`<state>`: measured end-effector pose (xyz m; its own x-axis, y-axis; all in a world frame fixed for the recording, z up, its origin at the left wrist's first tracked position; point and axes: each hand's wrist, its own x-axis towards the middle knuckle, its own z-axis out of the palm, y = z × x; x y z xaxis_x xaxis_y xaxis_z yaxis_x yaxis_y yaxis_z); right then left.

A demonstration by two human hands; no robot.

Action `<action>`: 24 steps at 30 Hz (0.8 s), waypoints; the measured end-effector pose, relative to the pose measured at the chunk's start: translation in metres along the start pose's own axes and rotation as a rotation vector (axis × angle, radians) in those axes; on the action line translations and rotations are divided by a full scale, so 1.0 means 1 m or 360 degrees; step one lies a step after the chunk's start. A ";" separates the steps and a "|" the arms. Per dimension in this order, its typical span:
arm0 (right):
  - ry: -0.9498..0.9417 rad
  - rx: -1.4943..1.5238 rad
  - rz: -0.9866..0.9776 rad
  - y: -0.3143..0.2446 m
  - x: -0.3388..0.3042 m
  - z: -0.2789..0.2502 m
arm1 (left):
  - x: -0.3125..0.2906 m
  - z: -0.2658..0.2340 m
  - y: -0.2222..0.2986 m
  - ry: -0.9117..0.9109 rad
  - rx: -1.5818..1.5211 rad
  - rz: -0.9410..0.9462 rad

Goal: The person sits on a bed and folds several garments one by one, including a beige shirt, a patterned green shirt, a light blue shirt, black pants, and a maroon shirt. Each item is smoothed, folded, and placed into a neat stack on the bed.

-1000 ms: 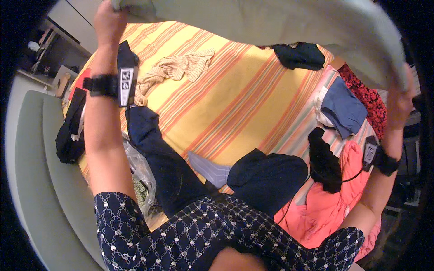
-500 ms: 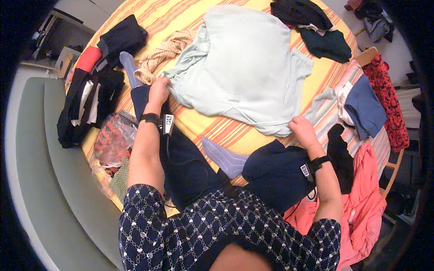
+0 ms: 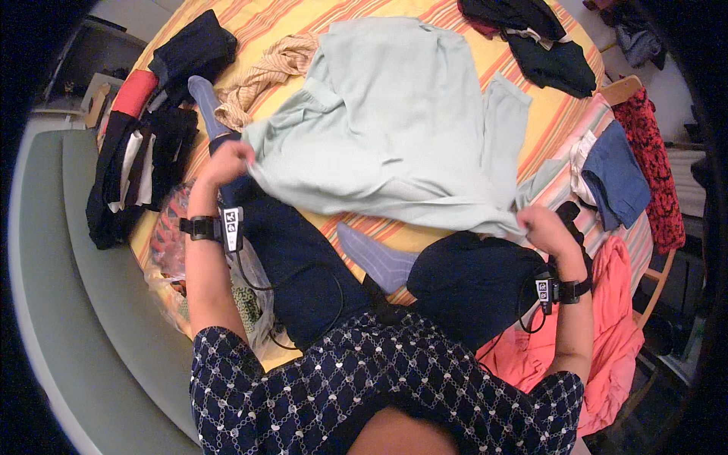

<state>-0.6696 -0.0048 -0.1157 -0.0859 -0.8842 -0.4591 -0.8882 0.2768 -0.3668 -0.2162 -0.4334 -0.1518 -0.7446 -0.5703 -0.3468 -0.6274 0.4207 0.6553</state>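
Note:
A pale mint-green knit top (image 3: pixel 402 114) lies spread over the striped bed cover in front of me, its near edge pulled wide. My left hand (image 3: pixel 229 163) is closed on the near left corner of the top. At the near right corner, my right hand (image 3: pixel 546 229) pinches the cloth between closed fingers. The stretch of fabric between both hands is drawn nearly straight, with soft creases across it. Each wrist wears a black strap with a small white device and a cable.
Stacked dark clothes (image 3: pixel 140 167) stand at the left, beside a twisted beige knit (image 3: pixel 269 72) and a clear plastic bag (image 3: pixel 171 265). To the right lie blue folded cloth (image 3: pixel 618 174) and a coral garment (image 3: pixel 607 326). Dark folded clothes (image 3: pixel 550 64) lie far right.
Both hands have moved outward and slightly apart, stretching the top's near edge wider. The left side of the top has been pulled toward the left.

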 end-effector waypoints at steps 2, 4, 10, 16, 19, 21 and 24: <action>-0.0379 -0.0045 0.0316 -0.002 0.000 0.012 | -0.004 0.009 0.012 -0.0475 0.0381 -0.0345; -0.0568 -0.0200 0.0222 -0.004 0.004 0.023 | -0.006 0.014 0.027 -0.0622 0.0244 -0.0566; -0.0751 -0.0288 0.0131 -0.004 0.019 0.014 | 0.020 -0.004 0.060 -0.0440 0.0497 -0.0717; 0.0167 -0.0017 0.0228 -0.001 0.091 -0.025 | 0.104 -0.001 0.045 0.0280 0.0291 -0.0486; 0.0227 0.0102 0.0085 -0.013 0.122 -0.032 | 0.149 0.005 0.034 0.0746 0.0724 -0.0340; 0.0171 0.0138 0.0010 -0.024 0.133 -0.031 | 0.178 0.002 0.028 0.0815 0.0768 -0.0511; -0.0040 0.0166 -0.0043 -0.034 0.135 -0.029 | 0.215 -0.002 0.017 0.0653 0.0774 -0.0642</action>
<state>-0.6641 -0.1450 -0.1415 -0.0503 -0.8825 -0.4676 -0.8381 0.2920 -0.4609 -0.3867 -0.5503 -0.2134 -0.3507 -0.9232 -0.1570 -0.9342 0.3333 0.1272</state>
